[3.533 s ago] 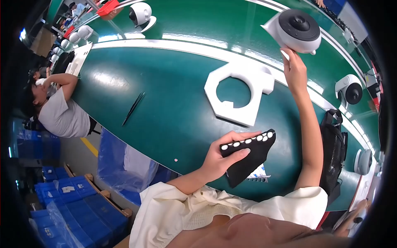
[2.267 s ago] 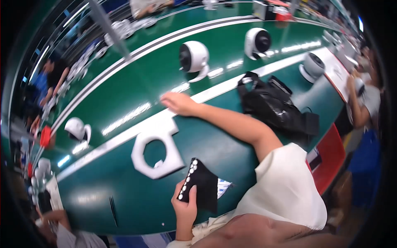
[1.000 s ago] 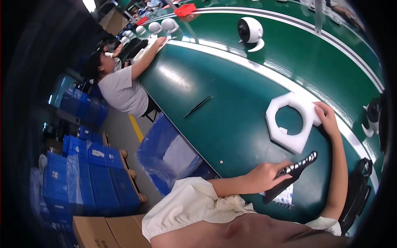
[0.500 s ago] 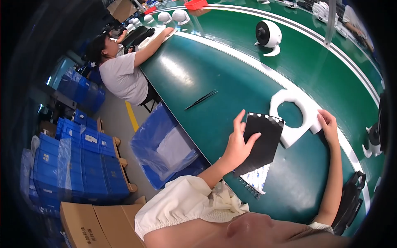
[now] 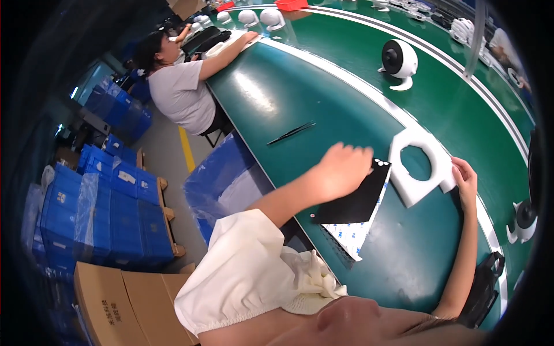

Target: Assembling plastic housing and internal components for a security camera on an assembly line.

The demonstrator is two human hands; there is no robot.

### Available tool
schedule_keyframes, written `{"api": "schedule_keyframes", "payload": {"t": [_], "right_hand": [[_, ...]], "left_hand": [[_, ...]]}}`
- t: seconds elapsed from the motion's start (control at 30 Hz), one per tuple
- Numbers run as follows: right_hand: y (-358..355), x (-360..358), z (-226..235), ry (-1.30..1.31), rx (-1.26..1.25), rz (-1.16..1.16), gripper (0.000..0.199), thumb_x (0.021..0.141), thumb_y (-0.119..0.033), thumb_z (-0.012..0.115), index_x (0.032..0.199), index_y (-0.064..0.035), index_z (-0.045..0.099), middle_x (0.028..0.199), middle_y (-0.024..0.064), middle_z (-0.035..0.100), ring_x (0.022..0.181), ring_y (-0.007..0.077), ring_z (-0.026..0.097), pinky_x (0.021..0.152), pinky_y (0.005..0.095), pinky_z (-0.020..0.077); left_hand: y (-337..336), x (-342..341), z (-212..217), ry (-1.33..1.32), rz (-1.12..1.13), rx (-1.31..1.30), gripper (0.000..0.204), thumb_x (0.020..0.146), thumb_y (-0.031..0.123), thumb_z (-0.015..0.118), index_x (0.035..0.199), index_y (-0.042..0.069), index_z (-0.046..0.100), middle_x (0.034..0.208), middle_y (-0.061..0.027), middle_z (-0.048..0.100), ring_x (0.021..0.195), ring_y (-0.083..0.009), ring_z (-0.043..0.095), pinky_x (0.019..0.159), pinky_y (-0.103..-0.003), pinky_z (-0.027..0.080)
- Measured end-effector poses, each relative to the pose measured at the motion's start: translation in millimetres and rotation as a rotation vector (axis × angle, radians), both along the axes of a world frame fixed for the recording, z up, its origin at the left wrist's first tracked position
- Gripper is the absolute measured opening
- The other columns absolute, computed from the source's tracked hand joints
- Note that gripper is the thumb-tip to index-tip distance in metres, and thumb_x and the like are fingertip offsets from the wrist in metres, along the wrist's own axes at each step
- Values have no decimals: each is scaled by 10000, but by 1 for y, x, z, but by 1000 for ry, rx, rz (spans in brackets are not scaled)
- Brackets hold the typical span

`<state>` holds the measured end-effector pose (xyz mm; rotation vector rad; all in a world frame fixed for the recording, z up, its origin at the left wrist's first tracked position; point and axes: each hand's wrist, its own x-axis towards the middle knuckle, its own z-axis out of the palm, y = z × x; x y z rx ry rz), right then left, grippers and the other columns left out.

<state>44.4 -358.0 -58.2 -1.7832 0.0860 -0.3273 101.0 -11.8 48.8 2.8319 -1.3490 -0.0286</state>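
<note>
Nearest the camera, at about six o'clock, a white sleeve (image 5: 242, 277) bunches at the person's left elbow, and the forearm runs up toward one o'clock. Just past it, on the green table (image 5: 415, 254), lies a pale sheet with small blue marks (image 5: 351, 237), partly covered by the black sheet (image 5: 359, 197) that rests on top of it. The left hand (image 5: 341, 168) sits at the black sheet's upper edge, fingers curled down onto it near a row of small white dots (image 5: 380, 164) — whether it pinches the sheet or only presses on it, I cannot tell. Directly toward three o'clock of that hand lies a white foam frame (image 5: 411, 185) with a round hole, flat on the table and just beside the black sheet's corner. The right hand (image 5: 465, 180) lies at the frame's three o'clock edge, fingers held straight and touching its side, not closed around it. A black bag (image 5: 483, 284) sits at the table's near edge at about four o'clock. Farther off, toward eleven o'clock of the left hand, black tweezers (image 5: 291, 132) lie alone on the green surface. Beyond the frame, at twelve o'clock, a round white device (image 5: 399, 60) stands on the table — and at ten o'clock a seated person in a white shirt (image 5: 182, 96) leans an arm onto the table's far end, with blue crates (image 5: 86, 207) stacked on the floor at nine o'clock.
</note>
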Motion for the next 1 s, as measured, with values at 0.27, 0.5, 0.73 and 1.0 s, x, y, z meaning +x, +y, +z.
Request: {"api": "schedule_keyframes", "payload": {"t": [0.27, 0.5, 0.73, 1.0], "right_hand": [[18, 13, 3, 10, -12, -4, 226, 833, -131, 559, 1008, 7, 592, 906, 24, 596, 825, 78, 524, 750, 203, 398], [6, 6, 6, 80, -31, -73, 222, 846, -153, 548, 998, -1, 600, 897, 5, 589, 800, 64, 512, 725, 190, 387], [4, 9, 6, 97, -57, -114, 238, 867, -177, 523, 1013, -7, 603, 878, 11, 588, 780, 63, 504, 701, 174, 378], [0, 9, -2, 93, -108, -139, 241, 878, -183, 506, 1017, -14, 609, 889, 12, 592, 770, 63, 505, 704, 178, 387]], "left_hand": [[-9, -61, 99, 1029, -650, -1394, 230, 881, 198, 477, 936, -25, 483, 752, -51, 611, 599, -113, 544, 656, -211, 417], [-1, -62, 80, 1244, -1323, -1416, 624, 814, 343, 538, 1285, 3, 311, 1246, -167, 400, 1065, -334, 445, 890, -391, 363], [13, -46, 59, 1399, -1309, -1433, 674, 788, 381, 569, 1307, 36, 312, 1296, -160, 366, 1105, -362, 422, 887, -422, 372], [19, -43, 39, 1367, -1305, -1487, 643, 792, 377, 568, 1283, 30, 339, 1247, -151, 397, 1074, -341, 443, 877, -404, 377]]}}
